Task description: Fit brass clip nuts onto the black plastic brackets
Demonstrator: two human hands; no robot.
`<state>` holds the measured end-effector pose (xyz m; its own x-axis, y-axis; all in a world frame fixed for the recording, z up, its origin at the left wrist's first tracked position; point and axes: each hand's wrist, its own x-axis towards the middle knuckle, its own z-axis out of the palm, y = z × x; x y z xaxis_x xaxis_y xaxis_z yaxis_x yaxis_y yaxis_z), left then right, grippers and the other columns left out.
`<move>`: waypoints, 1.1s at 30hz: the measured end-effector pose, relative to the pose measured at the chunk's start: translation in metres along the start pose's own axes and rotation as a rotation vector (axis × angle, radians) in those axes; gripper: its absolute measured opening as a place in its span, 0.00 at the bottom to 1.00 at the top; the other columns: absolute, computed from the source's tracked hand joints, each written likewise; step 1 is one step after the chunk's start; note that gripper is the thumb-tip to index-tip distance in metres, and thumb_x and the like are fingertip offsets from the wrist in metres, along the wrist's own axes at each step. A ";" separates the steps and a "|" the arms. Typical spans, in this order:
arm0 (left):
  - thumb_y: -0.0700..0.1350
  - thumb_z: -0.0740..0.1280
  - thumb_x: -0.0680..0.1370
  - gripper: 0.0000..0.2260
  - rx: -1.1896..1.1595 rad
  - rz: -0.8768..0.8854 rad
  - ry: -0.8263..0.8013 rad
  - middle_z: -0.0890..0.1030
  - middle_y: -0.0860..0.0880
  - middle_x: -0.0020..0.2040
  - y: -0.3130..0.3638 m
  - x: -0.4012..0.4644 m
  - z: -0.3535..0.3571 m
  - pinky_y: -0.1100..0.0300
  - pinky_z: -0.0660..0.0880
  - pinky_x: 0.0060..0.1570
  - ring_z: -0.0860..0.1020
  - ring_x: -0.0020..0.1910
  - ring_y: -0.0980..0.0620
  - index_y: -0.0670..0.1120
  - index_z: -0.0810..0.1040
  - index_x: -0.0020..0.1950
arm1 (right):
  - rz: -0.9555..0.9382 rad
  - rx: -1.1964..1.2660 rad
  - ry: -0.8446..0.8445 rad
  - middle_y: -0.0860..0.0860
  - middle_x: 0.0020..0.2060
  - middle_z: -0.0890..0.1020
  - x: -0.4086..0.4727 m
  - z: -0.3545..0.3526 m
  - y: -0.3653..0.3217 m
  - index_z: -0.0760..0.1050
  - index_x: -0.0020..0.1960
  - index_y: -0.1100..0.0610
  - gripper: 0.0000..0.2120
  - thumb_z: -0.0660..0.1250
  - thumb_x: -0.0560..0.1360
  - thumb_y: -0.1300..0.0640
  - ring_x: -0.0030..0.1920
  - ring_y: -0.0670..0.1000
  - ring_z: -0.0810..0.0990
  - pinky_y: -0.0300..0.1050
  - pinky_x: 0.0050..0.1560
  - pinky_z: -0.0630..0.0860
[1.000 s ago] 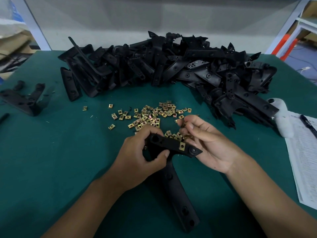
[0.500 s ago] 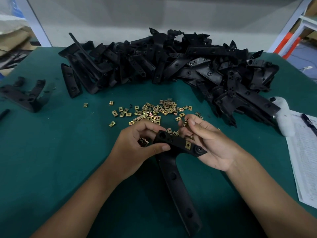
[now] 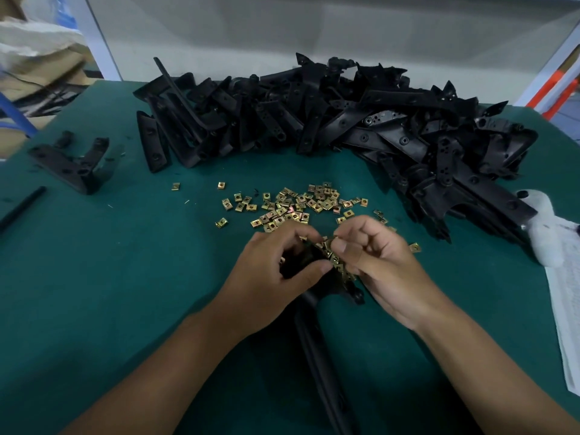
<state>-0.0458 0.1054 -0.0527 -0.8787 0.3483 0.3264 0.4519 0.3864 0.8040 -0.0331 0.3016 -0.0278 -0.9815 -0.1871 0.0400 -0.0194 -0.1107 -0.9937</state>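
Note:
A black T-shaped plastic bracket [image 3: 317,340] lies in front of me, its long stem running toward my body. My left hand [image 3: 273,277] grips the left end of its crossbar, thumb on the near side. My right hand [image 3: 379,268] pinches a brass clip nut [image 3: 328,244] at the crossbar's top edge; another brass nut [image 3: 335,261] sits on the bar just below. The bar's middle is hidden by my fingers. Several loose brass clip nuts [image 3: 301,205] lie scattered on the green mat just beyond my hands.
A big heap of black brackets [image 3: 345,120] fills the back of the green table [image 3: 110,277]. A separate bracket [image 3: 72,161] and a black rod [image 3: 18,208] lie at the left. A white glove [image 3: 546,233] and printed paper [image 3: 565,309] sit at the right edge.
My right hand has curled from a loose hold near the bar's right end into a pinch on a nut at the bar's top. Both hands and the bracket have drawn closer together.

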 end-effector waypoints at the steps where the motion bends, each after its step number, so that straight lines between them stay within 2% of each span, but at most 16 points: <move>1: 0.66 0.67 0.76 0.13 0.041 0.019 0.021 0.80 0.61 0.45 0.000 -0.001 0.000 0.72 0.67 0.45 0.77 0.47 0.58 0.65 0.73 0.58 | -0.021 -0.016 -0.001 0.40 0.35 0.80 -0.001 0.001 0.001 0.82 0.46 0.46 0.06 0.72 0.74 0.58 0.36 0.38 0.76 0.30 0.38 0.72; 4: 0.60 0.68 0.77 0.11 0.085 0.108 0.103 0.81 0.59 0.49 0.001 0.000 0.001 0.71 0.67 0.51 0.77 0.48 0.61 0.59 0.76 0.57 | -0.059 -0.040 -0.004 0.42 0.36 0.83 -0.002 0.007 0.000 0.82 0.45 0.45 0.04 0.74 0.72 0.54 0.37 0.39 0.78 0.30 0.38 0.73; 8: 0.51 0.69 0.78 0.04 -0.003 0.165 0.144 0.82 0.58 0.47 0.004 0.004 -0.001 0.71 0.71 0.48 0.79 0.44 0.60 0.55 0.80 0.53 | -0.120 -0.097 -0.008 0.47 0.37 0.85 -0.004 0.009 0.001 0.79 0.44 0.49 0.03 0.73 0.75 0.55 0.34 0.38 0.78 0.30 0.34 0.72; 10: 0.50 0.70 0.78 0.04 -0.090 0.117 0.122 0.82 0.58 0.46 0.005 0.004 -0.002 0.69 0.73 0.45 0.81 0.43 0.57 0.55 0.81 0.53 | -0.160 -0.162 0.018 0.45 0.36 0.85 -0.004 0.009 0.003 0.79 0.44 0.51 0.03 0.73 0.74 0.54 0.36 0.38 0.78 0.30 0.36 0.73; 12: 0.51 0.70 0.78 0.05 -0.162 0.057 0.098 0.83 0.57 0.45 0.005 0.003 -0.003 0.66 0.75 0.43 0.81 0.43 0.55 0.55 0.82 0.52 | -0.186 -0.228 0.076 0.45 0.36 0.84 -0.004 0.009 0.004 0.79 0.44 0.47 0.05 0.75 0.72 0.50 0.36 0.41 0.77 0.34 0.37 0.74; 16: 0.53 0.70 0.77 0.05 -0.186 0.021 0.080 0.84 0.56 0.45 0.004 0.004 -0.004 0.56 0.78 0.44 0.82 0.44 0.52 0.55 0.82 0.52 | -0.328 -0.521 0.210 0.46 0.35 0.82 -0.005 0.007 0.010 0.78 0.46 0.44 0.08 0.74 0.72 0.42 0.33 0.45 0.73 0.42 0.34 0.72; 21: 0.53 0.70 0.78 0.04 -0.172 0.028 0.093 0.84 0.59 0.46 0.004 0.004 -0.003 0.61 0.77 0.44 0.82 0.44 0.53 0.56 0.82 0.52 | -0.431 -0.624 0.297 0.44 0.32 0.74 -0.006 0.010 0.012 0.79 0.45 0.43 0.08 0.75 0.71 0.42 0.33 0.45 0.74 0.34 0.35 0.68; 24: 0.53 0.70 0.78 0.03 -0.144 0.042 0.114 0.83 0.61 0.46 0.005 0.004 -0.003 0.64 0.76 0.43 0.82 0.43 0.55 0.58 0.81 0.51 | -0.459 -0.641 0.322 0.42 0.32 0.75 -0.007 0.012 0.012 0.80 0.44 0.43 0.09 0.74 0.70 0.40 0.33 0.46 0.76 0.35 0.36 0.70; 27: 0.53 0.69 0.78 0.04 -0.143 0.031 0.134 0.83 0.62 0.46 0.004 0.003 -0.004 0.71 0.73 0.43 0.82 0.44 0.57 0.57 0.81 0.51 | -0.516 -0.646 0.331 0.38 0.34 0.78 -0.009 0.015 0.012 0.82 0.44 0.48 0.09 0.75 0.71 0.44 0.33 0.47 0.76 0.35 0.37 0.71; 30: 0.52 0.70 0.77 0.04 -0.170 0.004 0.133 0.83 0.62 0.46 0.003 0.003 -0.004 0.72 0.73 0.44 0.82 0.44 0.58 0.55 0.81 0.51 | -0.534 -0.685 0.327 0.36 0.36 0.78 -0.008 0.015 0.010 0.80 0.47 0.43 0.06 0.75 0.72 0.46 0.34 0.47 0.75 0.31 0.38 0.69; 33: 0.51 0.72 0.77 0.05 -0.207 -0.022 0.130 0.84 0.59 0.46 0.001 0.003 -0.004 0.67 0.76 0.45 0.82 0.45 0.55 0.54 0.82 0.51 | -0.513 -0.724 0.319 0.37 0.37 0.78 -0.007 0.014 0.010 0.77 0.51 0.37 0.07 0.73 0.74 0.44 0.36 0.46 0.76 0.28 0.38 0.68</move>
<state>-0.0489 0.1036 -0.0486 -0.9066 0.2239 0.3578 0.4027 0.2051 0.8921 -0.0235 0.2878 -0.0360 -0.8242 0.0043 0.5663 -0.4718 0.5479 -0.6908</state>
